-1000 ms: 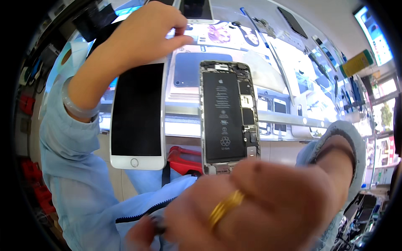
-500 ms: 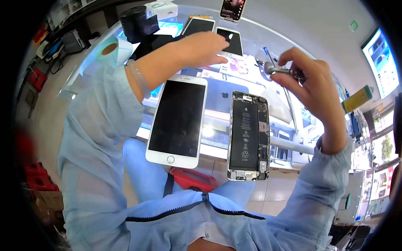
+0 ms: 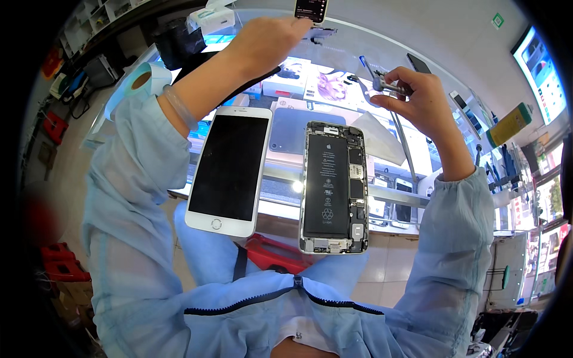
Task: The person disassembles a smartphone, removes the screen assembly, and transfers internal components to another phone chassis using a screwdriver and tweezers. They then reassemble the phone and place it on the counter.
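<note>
My left hand (image 3: 268, 45) reaches to the far edge of the glass counter, its fingers closed together just below a phone standing upright (image 3: 311, 11). A dark thin thing (image 3: 322, 36) shows beside the fingertips; what they hold is hidden. My right hand (image 3: 415, 95) is closed on a small silver metal tool (image 3: 391, 88), its kind unclear. A thin blue-tipped piece (image 3: 363, 61) shows beyond it. Nearer me are a white-fronted phone (image 3: 230, 170) with a dark screen and an opened phone (image 3: 327, 188), its black battery and inner parts bare.
Beyond the opened phone lies a blue-grey phone back (image 3: 298, 128), with a white cloth or sheet (image 3: 377, 138) to its right. A tape roll (image 3: 141, 79) and a black bag (image 3: 180, 43) stand left. A yellow-green tube (image 3: 509, 124) is at right; the counter's edge runs in front of my lap.
My left hand has moved away to the far edge. The white phone that lay beneath it no longer shows there. The view has shifted slightly; my right hand still grips the tool.
</note>
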Motion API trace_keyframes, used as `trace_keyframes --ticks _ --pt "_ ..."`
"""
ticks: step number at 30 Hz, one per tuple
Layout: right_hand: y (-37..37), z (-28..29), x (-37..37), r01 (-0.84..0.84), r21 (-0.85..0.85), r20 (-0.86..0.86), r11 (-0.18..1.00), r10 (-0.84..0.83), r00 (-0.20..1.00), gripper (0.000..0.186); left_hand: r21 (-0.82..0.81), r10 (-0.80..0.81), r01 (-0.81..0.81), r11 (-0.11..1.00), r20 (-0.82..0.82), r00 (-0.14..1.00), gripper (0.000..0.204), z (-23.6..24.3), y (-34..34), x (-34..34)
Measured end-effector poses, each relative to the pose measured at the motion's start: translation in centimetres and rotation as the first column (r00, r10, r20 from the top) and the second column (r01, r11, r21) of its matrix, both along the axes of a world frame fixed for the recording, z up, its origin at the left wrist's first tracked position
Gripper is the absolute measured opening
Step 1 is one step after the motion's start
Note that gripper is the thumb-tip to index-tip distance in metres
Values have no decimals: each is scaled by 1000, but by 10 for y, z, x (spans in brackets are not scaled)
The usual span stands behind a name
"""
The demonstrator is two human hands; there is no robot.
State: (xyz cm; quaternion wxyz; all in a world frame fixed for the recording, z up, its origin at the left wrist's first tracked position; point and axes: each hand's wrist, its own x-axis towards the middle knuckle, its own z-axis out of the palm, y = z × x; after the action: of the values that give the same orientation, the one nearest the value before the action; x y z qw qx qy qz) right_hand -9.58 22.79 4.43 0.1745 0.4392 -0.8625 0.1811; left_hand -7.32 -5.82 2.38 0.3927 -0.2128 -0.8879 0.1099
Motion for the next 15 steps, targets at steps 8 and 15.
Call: trace_keyframes --ticks 8,15 --pt "-9 -9 -2 -73 -230 -179 970 32 983 47 176 -243 304 936 -303 922 29 43 8 40" --pt "-15 2 18 -261 -458 -163 850 208 965 53 241 -361 415 878 -236 902 23 47 46 97"
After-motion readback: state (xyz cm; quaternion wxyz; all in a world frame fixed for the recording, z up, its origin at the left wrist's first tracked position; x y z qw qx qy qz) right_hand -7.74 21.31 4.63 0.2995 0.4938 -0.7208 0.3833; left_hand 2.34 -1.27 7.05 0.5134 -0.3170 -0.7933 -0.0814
